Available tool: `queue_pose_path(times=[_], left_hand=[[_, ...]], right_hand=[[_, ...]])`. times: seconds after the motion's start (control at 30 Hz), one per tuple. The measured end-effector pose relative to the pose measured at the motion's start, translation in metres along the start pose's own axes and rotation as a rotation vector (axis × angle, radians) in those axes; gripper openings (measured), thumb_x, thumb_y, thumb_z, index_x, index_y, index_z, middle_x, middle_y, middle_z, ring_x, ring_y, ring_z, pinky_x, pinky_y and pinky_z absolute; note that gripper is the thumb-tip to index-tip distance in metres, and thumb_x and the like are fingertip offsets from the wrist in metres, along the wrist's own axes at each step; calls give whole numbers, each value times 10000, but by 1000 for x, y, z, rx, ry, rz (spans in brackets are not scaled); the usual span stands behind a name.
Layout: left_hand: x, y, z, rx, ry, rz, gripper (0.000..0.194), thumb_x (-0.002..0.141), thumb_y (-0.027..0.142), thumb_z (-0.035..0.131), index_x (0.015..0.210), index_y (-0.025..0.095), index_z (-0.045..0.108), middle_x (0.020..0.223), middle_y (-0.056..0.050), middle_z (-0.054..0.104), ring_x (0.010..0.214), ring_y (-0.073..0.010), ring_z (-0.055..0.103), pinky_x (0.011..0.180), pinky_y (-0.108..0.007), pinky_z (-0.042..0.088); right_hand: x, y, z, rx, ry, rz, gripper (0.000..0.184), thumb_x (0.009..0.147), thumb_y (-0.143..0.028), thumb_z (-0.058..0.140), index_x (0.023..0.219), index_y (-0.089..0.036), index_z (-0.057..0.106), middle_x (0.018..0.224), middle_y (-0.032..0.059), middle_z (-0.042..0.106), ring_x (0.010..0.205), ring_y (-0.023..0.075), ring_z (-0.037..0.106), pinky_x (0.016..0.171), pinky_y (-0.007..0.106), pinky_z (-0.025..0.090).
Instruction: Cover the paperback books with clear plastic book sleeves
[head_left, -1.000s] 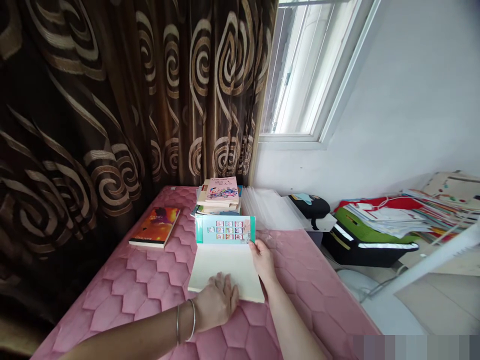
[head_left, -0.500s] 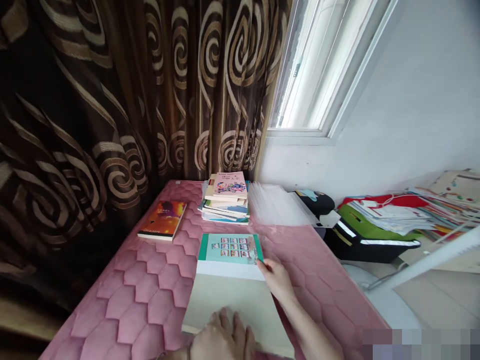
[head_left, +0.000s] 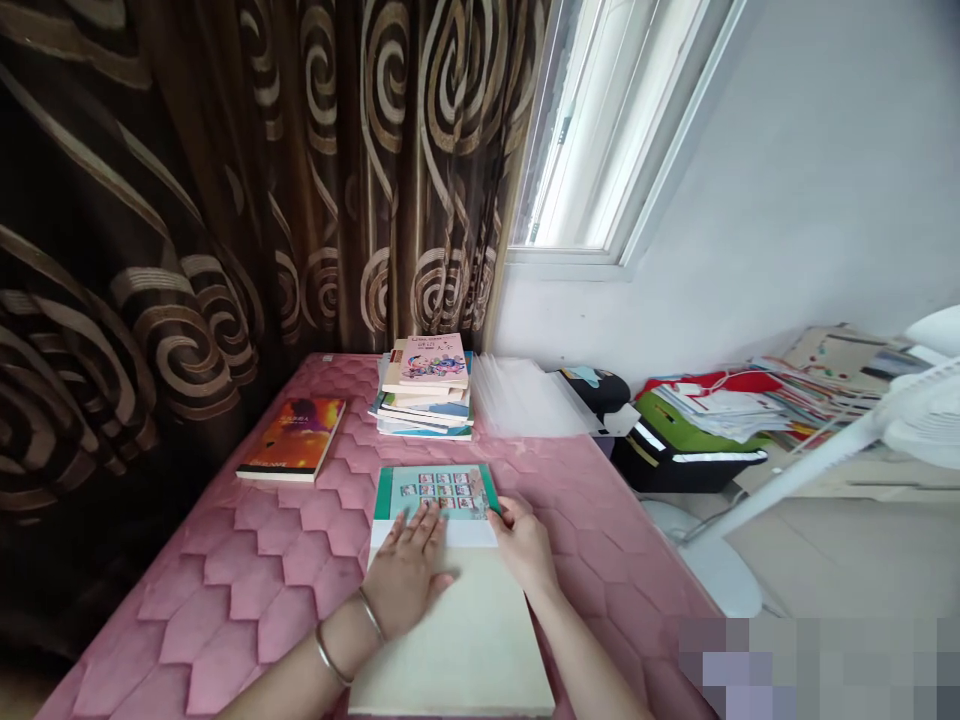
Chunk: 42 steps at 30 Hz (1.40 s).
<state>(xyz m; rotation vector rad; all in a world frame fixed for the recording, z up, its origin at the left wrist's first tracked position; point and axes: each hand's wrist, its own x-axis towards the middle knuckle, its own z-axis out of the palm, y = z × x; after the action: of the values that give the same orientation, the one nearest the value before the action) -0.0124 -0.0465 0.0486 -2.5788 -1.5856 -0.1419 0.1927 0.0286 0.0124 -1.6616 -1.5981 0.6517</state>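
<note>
A book (head_left: 472,610) lies on the pink quilted mattress in front of me. Its far part is a teal cover with rows of small pictures, then comes a white strip, and a plain cream sheet spreads toward me. My left hand (head_left: 409,565), two bangles on its wrist, rests flat with fingers apart across the white strip, fingertips on the teal part. At the right edge of the teal part, my right hand (head_left: 521,540) grips the book's side between thumb and fingers.
Farther back stands a stack of books (head_left: 426,390), a pink one on top, beside clear plastic sheets (head_left: 525,395). An orange book (head_left: 292,440) lies at the left. Right of the mattress are a green and black bag (head_left: 682,435) and a white fan (head_left: 810,465).
My left hand has slid forward from the near end of the cream sheet to the white strip and teal cover. My right hand stays at the right edge. The view has turned right.
</note>
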Motion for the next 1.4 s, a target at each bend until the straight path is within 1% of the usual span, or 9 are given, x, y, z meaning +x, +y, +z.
queue_pose_path(times=[0.13, 0.3, 0.5, 0.73, 0.87, 1.03, 1.17, 1.27, 1.4], left_hand=[[1, -3, 16, -13, 33, 3, 636, 934, 520, 321, 1451, 149, 307, 1512, -112, 312, 1398, -244, 280, 1127, -425, 275], [3, -4, 15, -89, -51, -23, 643, 939, 532, 275, 1454, 148, 296, 1515, -126, 301, 1398, -237, 280, 1120, -415, 281], [4, -2, 20, -125, -37, -67, 623, 949, 492, 263, 1459, 136, 286, 1516, -133, 295, 1397, -242, 281, 1119, -415, 285], [42, -2, 8, -16, -30, -328, 548, 909, 233, 392, 1449, 168, 325, 1514, -130, 319, 1198, -279, 516, 910, -422, 478], [63, -13, 5, -15, -64, -313, 532, 910, 361, 387, 1390, 138, 434, 1483, -146, 378, 1236, -327, 463, 976, -502, 402], [65, -26, 18, -82, -83, -250, 642, 912, 486, 256, 1409, 104, 395, 1524, -148, 294, 1417, -327, 184, 1132, -573, 71], [64, -29, 27, -129, -107, -259, 669, 905, 485, 231, 1429, 86, 348, 1540, -161, 236, 1431, -305, 157, 1138, -569, -5], [64, -29, 30, -139, -101, -263, 657, 901, 455, 252, 1443, 89, 317, 1545, -157, 219, 1433, -292, 154, 1142, -563, 11], [63, -32, 36, -134, -121, -212, 668, 852, 389, 377, 1478, 199, 245, 1536, -111, 276, 1417, -332, 195, 1127, -609, 30]], right_hand=[[-2, -3, 1, -16, 17, -10, 423, 786, -335, 505, 1181, -224, 608, 783, 30, 708, 748, 219, 659, 632, 284, 452], [-6, -5, 1, -207, 41, -121, 298, 841, -291, 463, 1021, -267, 699, 993, 72, 654, 811, 199, 626, 696, 288, 468], [-6, -3, 3, -253, 53, -156, 284, 849, -284, 480, 1012, -267, 712, 934, 63, 609, 753, 174, 593, 699, 278, 475], [-7, -6, 4, -295, 19, -87, 287, 859, -304, 482, 1027, -289, 714, 946, 64, 593, 764, 181, 596, 635, 270, 460], [-8, -6, 5, -311, 38, -106, 288, 860, -300, 480, 1029, -298, 713, 981, 63, 586, 798, 182, 597, 643, 268, 461], [-12, -12, 0, -392, 21, -113, 299, 878, -285, 458, 1057, -297, 697, 981, 67, 569, 815, 184, 598, 600, 261, 455], [-14, -33, -2, -527, 17, -249, 310, 875, -235, 456, 1064, -239, 702, 1060, 127, 599, 1000, 266, 571, 828, 354, 462], [-11, -57, 10, -484, -96, -380, 395, 919, -316, 415, 1231, -179, 613, 1295, 151, 541, 1199, 307, 481, 993, 422, 387], [1, -86, 41, -325, -365, -512, 572, 962, -459, 299, 1440, -150, 353, 1490, 118, 357, 1390, 266, 271, 1131, 464, 210]])
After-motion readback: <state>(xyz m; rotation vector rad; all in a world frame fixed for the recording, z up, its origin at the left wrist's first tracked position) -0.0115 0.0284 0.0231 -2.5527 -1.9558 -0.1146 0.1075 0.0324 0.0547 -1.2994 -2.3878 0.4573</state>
